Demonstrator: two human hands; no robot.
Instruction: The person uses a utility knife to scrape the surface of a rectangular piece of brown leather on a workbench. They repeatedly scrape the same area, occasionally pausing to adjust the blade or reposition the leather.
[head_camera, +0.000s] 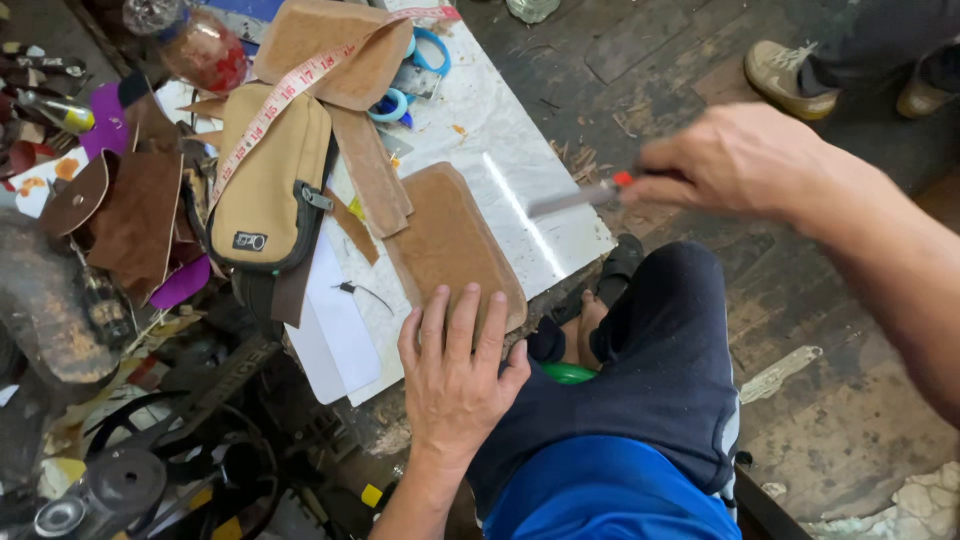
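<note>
My left hand (455, 375) lies flat, fingers spread, pressing the near end of a tan rounded leather piece (450, 235) on a white marble slab (520, 170). My right hand (735, 160) is raised to the right of the slab, closed around a tool with a red collar and a flat metal blade (575, 197). The blade points left toward the leather and is blurred.
A tan pouch (270, 190) with a measuring tape (290, 90) draped over it lies left of the leather, among brown leather scraps (135, 215). Blue-handled scissors (415, 70) sit at the back. Another person's shoes (790, 75) stand top right. A sewing machine wheel (120, 480) is bottom left.
</note>
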